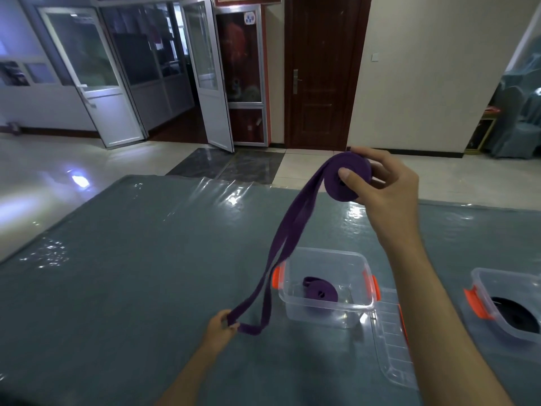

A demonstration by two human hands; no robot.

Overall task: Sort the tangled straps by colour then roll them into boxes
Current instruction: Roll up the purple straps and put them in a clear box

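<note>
The left hand [223, 320] pinches the loose end of the purple strap [281, 244], keeping it taut for winding. The right hand [380, 186] grips the roll, raised above the clear box [326, 306] holding what looks like another purple roll.

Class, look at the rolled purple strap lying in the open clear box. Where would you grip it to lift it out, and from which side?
Pinch the rolled purple strap across its flat faces or outer edge, coming straight down. The clear box has walls on every side and only its top is open, and the roll lies flat on the bottom.
</note>
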